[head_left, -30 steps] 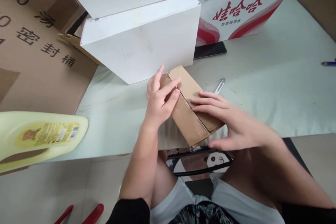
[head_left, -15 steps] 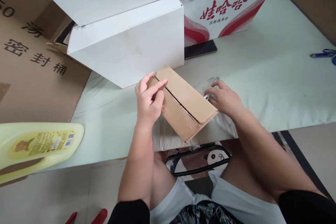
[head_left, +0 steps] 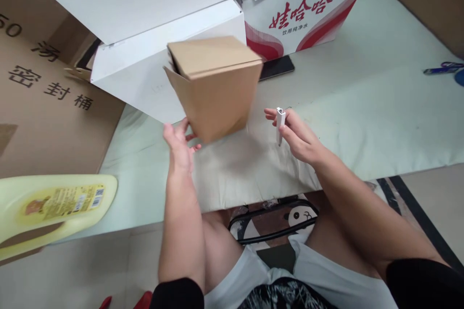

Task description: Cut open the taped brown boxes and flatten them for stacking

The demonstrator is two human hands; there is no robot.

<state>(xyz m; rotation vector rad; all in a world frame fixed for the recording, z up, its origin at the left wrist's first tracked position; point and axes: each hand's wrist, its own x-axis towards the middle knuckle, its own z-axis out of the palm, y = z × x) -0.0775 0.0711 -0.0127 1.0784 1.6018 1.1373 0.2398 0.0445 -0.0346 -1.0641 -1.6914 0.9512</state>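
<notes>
The brown cardboard box (head_left: 223,99), slightly blurred, stands on end on the cloth-covered table, its slit side with a loose flap turned left. At its lower left edge is my left hand (head_left: 179,147), fingers apart, the fingertips by the cardboard; whether they touch is hard to tell. My right hand (head_left: 299,137) is apart from the box, to its right. Pinched between thumb and fingers there is a slim white tool (head_left: 280,128) with a hollow upper end, which looks like a small box cutter. No blade shows.
White cartons (head_left: 134,77) and a red-lettered carton (head_left: 308,19) line the back, with a dark phone (head_left: 278,67) before them. A large brown carton (head_left: 47,120) and a pale yellow bottle (head_left: 72,210) stand left. Blue scissors (head_left: 444,70) lie far right.
The cardboard box has turned from lying slantwise to standing on end, farther back. My left hand has shifted left and down from its top. My right hand has drawn clear with the white tool.
</notes>
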